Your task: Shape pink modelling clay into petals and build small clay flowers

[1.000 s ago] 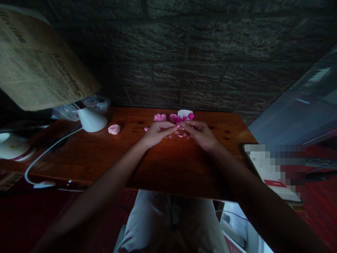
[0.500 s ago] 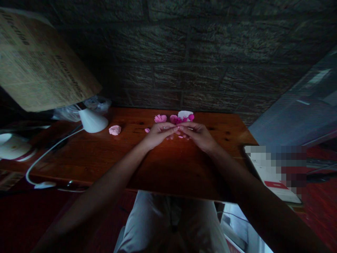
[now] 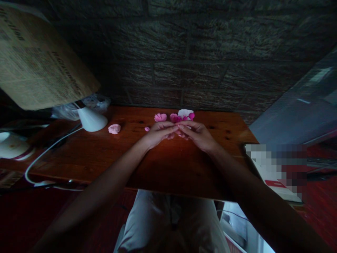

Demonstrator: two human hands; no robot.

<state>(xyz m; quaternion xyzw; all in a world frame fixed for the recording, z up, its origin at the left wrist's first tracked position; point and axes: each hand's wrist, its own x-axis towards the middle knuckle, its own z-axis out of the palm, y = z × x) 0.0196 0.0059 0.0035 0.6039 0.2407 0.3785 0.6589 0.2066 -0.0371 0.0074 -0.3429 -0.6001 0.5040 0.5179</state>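
Observation:
My left hand (image 3: 157, 133) and my right hand (image 3: 198, 134) meet fingertip to fingertip over the far middle of a reddish wooden table (image 3: 105, 154). Both sets of fingers are pinched together around something small and pink that I cannot make out. Just beyond the fingertips lie several pink clay pieces (image 3: 160, 117) and a white piece (image 3: 185, 112) with deeper magenta bits beside it. A tiny pink bit (image 3: 146, 129) sits by my left knuckles. A pale pink lump (image 3: 114, 129) lies apart to the left.
A white lamp base (image 3: 91, 120) with its cable (image 3: 44, 154) stands at the left, under a tan printed shade (image 3: 37, 63). A crumpled plastic bag (image 3: 92, 102) lies behind it. A dark brick wall (image 3: 184, 52) backs the table. Papers (image 3: 273, 182) lie at the right.
Both hands stay joined at the fingertips with only slight finger movement; the view has shifted a little.

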